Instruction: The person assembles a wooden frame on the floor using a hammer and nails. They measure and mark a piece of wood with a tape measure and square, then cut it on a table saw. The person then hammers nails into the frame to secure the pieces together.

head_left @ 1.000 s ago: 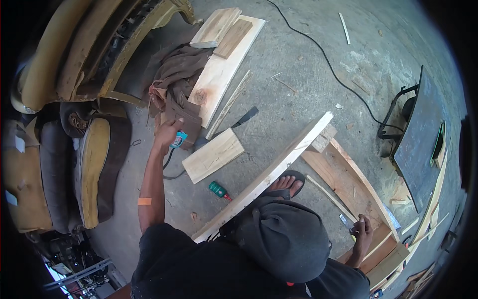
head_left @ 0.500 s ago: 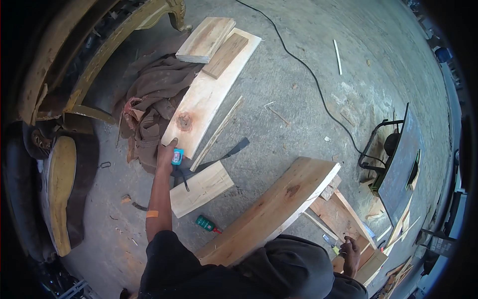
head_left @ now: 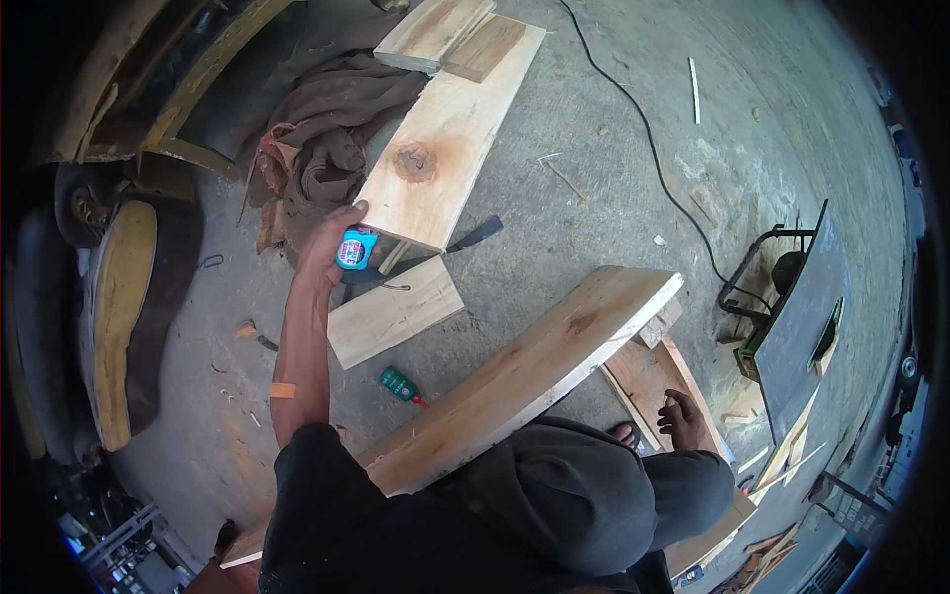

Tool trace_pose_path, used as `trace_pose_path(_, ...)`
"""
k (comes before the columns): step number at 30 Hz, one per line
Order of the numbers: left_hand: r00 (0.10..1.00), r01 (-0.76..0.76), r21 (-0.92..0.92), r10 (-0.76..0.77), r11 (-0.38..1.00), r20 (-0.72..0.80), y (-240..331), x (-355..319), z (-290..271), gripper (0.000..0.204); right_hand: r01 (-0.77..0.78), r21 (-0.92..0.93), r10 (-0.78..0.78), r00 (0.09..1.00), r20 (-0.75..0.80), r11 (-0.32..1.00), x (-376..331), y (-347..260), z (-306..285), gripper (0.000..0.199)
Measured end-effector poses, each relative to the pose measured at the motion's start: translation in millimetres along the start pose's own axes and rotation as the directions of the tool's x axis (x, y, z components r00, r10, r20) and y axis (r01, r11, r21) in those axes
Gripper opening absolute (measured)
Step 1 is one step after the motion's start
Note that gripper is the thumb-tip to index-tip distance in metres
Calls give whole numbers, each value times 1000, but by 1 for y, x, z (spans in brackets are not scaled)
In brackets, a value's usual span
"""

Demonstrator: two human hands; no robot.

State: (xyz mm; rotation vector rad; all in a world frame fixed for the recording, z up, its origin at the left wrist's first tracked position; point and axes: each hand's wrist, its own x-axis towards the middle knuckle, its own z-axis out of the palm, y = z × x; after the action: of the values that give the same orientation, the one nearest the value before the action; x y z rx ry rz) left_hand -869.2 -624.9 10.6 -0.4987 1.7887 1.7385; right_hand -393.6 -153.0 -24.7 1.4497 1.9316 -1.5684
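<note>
My left hand is closed around a teal tape measure, its thumb over the near corner of a long pale board. This board has a dark knot, and its near end looks raised off the floor. Two shorter wood pieces lie on its far end: a wide block and a narrower brown block. My right hand is over a wooden frame, fingers curled in; anything inside them is hidden. Between my hands, a thick plank slants across in front of my body.
A short board and a green bottle with a red tip lie on the concrete. Brown cloth is bunched beside gilded furniture. A black cable runs to a metal-topped machine at right.
The long board's near end has come up along with my left hand and the tape measure. My right hand has moved forward over the wooden frame. The whole view has shifted.
</note>
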Motion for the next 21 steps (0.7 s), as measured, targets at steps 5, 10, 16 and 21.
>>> trace_pose_path(5, 907, -223, 57, 229, 973, -354, 19, 4, -38, 32, 57, -67, -53, 997, 57, 996, 15, 13, -5, 41)
trace_pose_path(10, 992, 0, 605, 79, 796, -103, -57, -23, -26, 51, 12, -51, -11, 1000, 24, 999, 0, 20, -9, 41)
trace_pose_path(16, 995, -10, 989, 105, 145, -5, -149, -15, -26, 63, 41, -47, -40, 999, 33, 998, -2, 32, 0, 40)
trace_pose_path(21, 995, -37, 938, -78, 346, 68, -67, -28, 5, 52, 52, -5, -52, 999, -11, 999, -13, 25, 2, 40)
